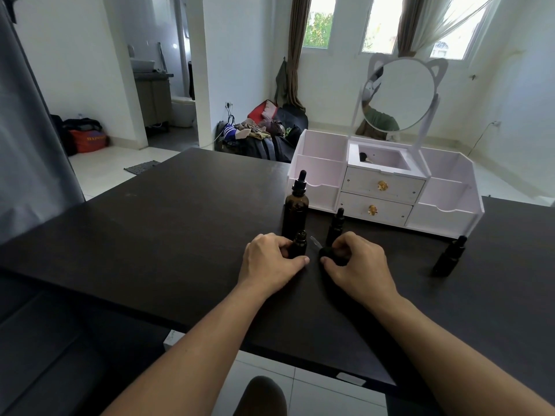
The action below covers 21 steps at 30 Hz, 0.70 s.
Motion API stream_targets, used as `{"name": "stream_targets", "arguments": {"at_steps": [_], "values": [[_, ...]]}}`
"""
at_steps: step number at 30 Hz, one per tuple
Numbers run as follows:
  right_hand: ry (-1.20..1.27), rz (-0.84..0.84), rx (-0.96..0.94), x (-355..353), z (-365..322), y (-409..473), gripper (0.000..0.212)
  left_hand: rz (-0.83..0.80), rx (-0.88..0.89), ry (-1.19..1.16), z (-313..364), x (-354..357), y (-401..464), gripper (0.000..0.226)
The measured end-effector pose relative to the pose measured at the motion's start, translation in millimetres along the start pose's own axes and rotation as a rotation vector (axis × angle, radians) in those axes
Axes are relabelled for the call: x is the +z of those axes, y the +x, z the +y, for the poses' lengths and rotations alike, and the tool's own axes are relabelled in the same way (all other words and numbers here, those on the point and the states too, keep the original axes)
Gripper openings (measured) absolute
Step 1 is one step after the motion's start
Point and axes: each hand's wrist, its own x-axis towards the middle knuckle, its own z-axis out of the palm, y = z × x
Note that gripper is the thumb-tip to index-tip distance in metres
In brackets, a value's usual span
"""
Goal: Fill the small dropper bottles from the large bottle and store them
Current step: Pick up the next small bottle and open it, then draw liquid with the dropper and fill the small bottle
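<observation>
A large amber dropper bottle (295, 208) stands capped on the dark table (168, 223). Just in front of it my left hand (270, 261) grips a small dark bottle (298, 245) whose neck is uncapped. My right hand (357, 262) holds that bottle's black dropper cap (332, 255), its glass pipette (316, 241) pointing up-left toward the small bottle. A second small capped dropper bottle (335, 226) stands behind my right hand. A third small capped bottle (449, 256) stands at the right.
A white organiser (387, 187) with open side compartments, two drawers with gold knobs and a cat-ear mirror (401, 94) stands at the table's back right. The near table edge runs below my forearms. Bags and clothes lie on the floor beyond.
</observation>
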Motion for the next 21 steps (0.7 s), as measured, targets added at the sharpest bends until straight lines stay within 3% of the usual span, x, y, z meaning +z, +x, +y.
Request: {"name": "stream_targets", "arguments": {"at_steps": [9, 21], "values": [[-0.019, -0.041, -0.016, 7.6, -1.9, 11.4, 0.020, -0.005, -0.004, 0.018, 0.1, 0.6, 0.4, 0.036], [0.005, -0.023, -0.032, 9.6, -3.2, 11.0, 0.026, -0.012, -0.020, 0.029, -1.9, 2.4, 1.9, 0.040]]}}
